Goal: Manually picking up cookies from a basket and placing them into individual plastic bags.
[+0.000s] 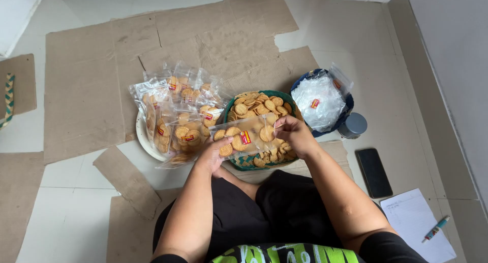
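Both my hands hold a clear plastic bag (243, 136) with round biscuits in it and a small red label. My left hand (213, 153) grips its lower left end. My right hand (293, 134) pinches the right end, where the bag's mouth seems to be. The bag hovers over a green woven basket (250, 164) heaped with loose round biscuits (258, 107).
Several filled biscuit bags (178, 113) lie piled on a white plate (144, 139) to the left. A blue bowl (346, 113) of empty clear bags (319, 101) is at right, with a grey cup (354, 125), a black phone (373, 172), paper (417, 222) and a pen (436, 228). Cardboard sheets (96, 75) cover the floor.
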